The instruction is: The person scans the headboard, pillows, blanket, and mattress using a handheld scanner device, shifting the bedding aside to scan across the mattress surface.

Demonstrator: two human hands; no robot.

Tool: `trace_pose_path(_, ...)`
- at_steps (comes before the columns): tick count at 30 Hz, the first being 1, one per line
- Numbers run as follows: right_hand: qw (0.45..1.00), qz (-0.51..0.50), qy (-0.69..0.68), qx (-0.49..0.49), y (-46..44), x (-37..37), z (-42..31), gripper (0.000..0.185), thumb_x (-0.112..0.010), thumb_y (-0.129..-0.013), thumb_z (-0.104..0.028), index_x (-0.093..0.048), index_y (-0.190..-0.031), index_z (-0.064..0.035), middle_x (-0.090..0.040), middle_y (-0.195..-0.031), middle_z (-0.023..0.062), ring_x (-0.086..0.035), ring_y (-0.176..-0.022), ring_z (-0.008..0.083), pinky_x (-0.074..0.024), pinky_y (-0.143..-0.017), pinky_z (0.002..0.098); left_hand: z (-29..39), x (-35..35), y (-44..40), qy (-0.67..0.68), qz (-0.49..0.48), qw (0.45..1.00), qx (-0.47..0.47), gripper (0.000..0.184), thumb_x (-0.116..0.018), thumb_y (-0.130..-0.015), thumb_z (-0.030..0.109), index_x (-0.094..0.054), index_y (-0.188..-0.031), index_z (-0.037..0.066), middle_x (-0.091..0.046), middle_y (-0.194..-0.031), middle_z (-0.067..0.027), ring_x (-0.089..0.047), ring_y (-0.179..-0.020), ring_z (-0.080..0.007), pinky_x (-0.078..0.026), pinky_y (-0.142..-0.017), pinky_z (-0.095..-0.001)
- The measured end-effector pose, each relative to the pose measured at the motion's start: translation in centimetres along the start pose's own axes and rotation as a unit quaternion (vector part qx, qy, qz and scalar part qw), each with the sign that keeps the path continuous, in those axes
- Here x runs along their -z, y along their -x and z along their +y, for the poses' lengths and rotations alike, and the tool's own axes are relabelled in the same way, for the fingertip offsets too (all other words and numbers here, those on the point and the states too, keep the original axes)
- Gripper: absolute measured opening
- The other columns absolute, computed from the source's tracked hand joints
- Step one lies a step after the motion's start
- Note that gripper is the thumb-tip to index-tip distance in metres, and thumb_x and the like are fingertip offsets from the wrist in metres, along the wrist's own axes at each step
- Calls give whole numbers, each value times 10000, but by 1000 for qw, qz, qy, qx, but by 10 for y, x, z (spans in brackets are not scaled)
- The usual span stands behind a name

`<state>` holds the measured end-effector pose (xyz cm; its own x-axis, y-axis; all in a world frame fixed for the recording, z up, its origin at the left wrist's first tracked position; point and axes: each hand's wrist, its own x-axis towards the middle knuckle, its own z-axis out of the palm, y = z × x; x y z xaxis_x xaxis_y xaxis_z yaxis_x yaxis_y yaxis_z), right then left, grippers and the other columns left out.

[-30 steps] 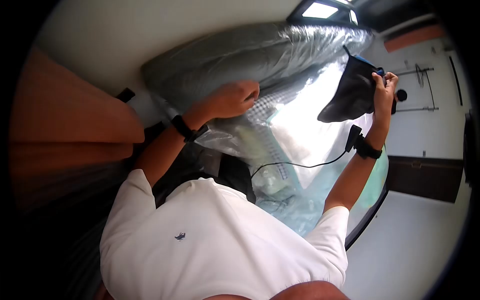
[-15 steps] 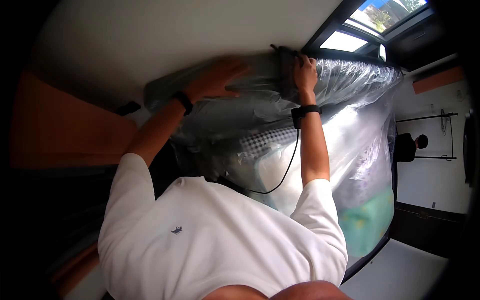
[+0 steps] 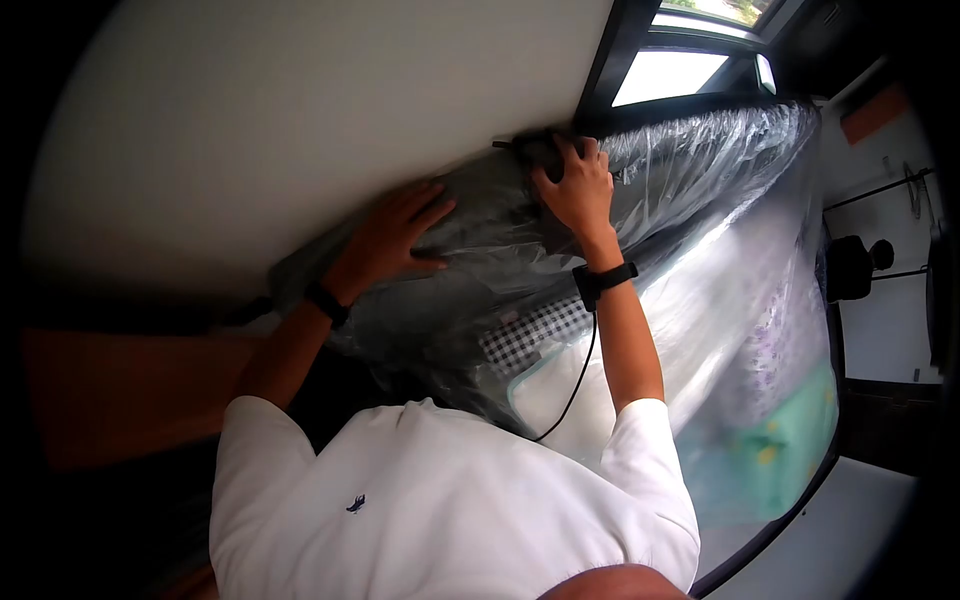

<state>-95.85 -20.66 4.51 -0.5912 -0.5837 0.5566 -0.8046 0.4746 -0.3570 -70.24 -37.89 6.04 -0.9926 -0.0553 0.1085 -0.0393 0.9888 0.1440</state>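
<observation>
head view: the right hand (image 3: pixel 582 195) is curled around a dark bundle (image 3: pixel 538 152) at the upper edge of the plastic sheeting (image 3: pixel 710 150), beside the wall (image 3: pixel 350 100), while the left hand (image 3: pixel 395 235) spreads over that sheeting, grasping nothing. from where i stand, the step looks like positioning the bundle, and the next move calls for a steady left palm.

Pale wall (image 3: pixel 300 120), bright window (image 3: pixel 668 78) beside it; brown furniture (image 3: pixel 125 395), left.

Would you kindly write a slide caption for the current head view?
Left hand spread over clear plastic sheeting, right hand at a black item near the window, gingham fabric showing through.
</observation>
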Motion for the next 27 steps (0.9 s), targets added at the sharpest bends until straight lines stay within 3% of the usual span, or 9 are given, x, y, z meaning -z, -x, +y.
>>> trace_pose_path(11, 984, -1, 95, -148, 1, 98, 110, 405, -656, -822, -259, -606, -1219, -202, -592, -1150, 173, -640, -1012, 400, -522, -880, 475, -8, -4, 12, 100, 81, 991, -32, 800, -791, -777, 442, -460, -1456, 179, -394, -1532, -106, -373, -1404, -312, -325, -1147, -465)
trace_pose_path(12, 971, -179, -88, -131, -31, 100, 267, 391, -662, -818, -259, -609, -1200, -197, -609, -1118, 185, -635, -1019, 400, -512, -887, 468, -9, -4, 12, 114, 84, 989, -34, 800, -791, -777, 442, -460, -1456, 179, -394, -1532, -106, -373, -1404, -312, -325, -1147, -465)
trace_pose_path(13, 990, 38, 63, -121, -12, 147, 119, 388, -673, -819, -265, -610, -1195, -190, -626, -1093, 191, -634, -1030, 396, -504, -893, 455, -13, -3, 12, 125, 83, 988, -38, 765, -789, -787, 413, -476, -1442, 173, -412, -1521, -103, -385, -1398, -309, -323, -1147, -466)
trace_pose_path(15, 992, 67, 41, -98, -41, 206, 128, 385, -690, -841, -282, -614, -1201, -172, -656, -1137, 193, -634, -1093, 376, -491, -934, 418, -18, -8, 14, 140, 81, 986, -38, 730, -788, -797, 383, -492, -1429, 167, -431, -1511, -100, -397, -1391, -307, -321, -1148, -468)
trace_pose_path(18, 992, 124, -5, -34, -95, 305, 125, 504, -725, -871, -437, -615, -1242, -115, -687, -1109, 114, -658, -1037, 223, -489, -910, 325, -19, -12, 14, 115, 101, 987, -53, 666, -792, -803, 320, -525, -1389, 150, -464, -1478, -110, -433, -1360, -312, -350, -1131, -454)
trace_pose_path(21, 971, 234, -23, -39, -135, 388, 55, 589, -707, -881, -477, -589, -1287, -67, -661, -1131, 96, -626, -1074, 193, -497, -884, 306, -7, 17, -4, 143, 30, 989, -29, 570, -760, -834, 275, -554, -1347, 135, -535, -1400, -121, -503, -1290, -313, -414, -1079, -434)
trace_pose_path(23, 969, 234, -65, 38, -176, 443, 87, 631, -701, -871, -493, -572, -1304, -53, -654, -1130, 160, -656, -1030, 273, -499, -901, 347, 5, 38, -14, 51, -96, 994, 11, 437, -686, -891, 249, -579, -1295, 120, -606, -1293, -130, -569, -1205, -311, -464, -1021, -427)
trace_pose_path(26, 935, 349, -32, 47, -192, 432, 29, 662, -675, -873, -488, -520, -1360, -67, -674, -1074, 187, -669, -1004, 313, -514, -885, 401, 34, 95, -42, 30, -146, 986, 69, 342, -611, -926, 195, -590, -1258, 114, -652, -1184, -136, -606, -1140, -304, -489, -975, -431)
trace_pose_path(27, 921, 386, -25, 54, -202, 415, 16, 674, -666, -874, -486, -503, -1379, -71, -680, -1055, 196, -673, -996, 326, -519, -879, 419, 34, 102, -56, 35, -70, 996, 52, 324, -580, -927, 153, -592, -1248, 110, -642, -1196, -134, -604, -1141, -305, -491, -973, -428)
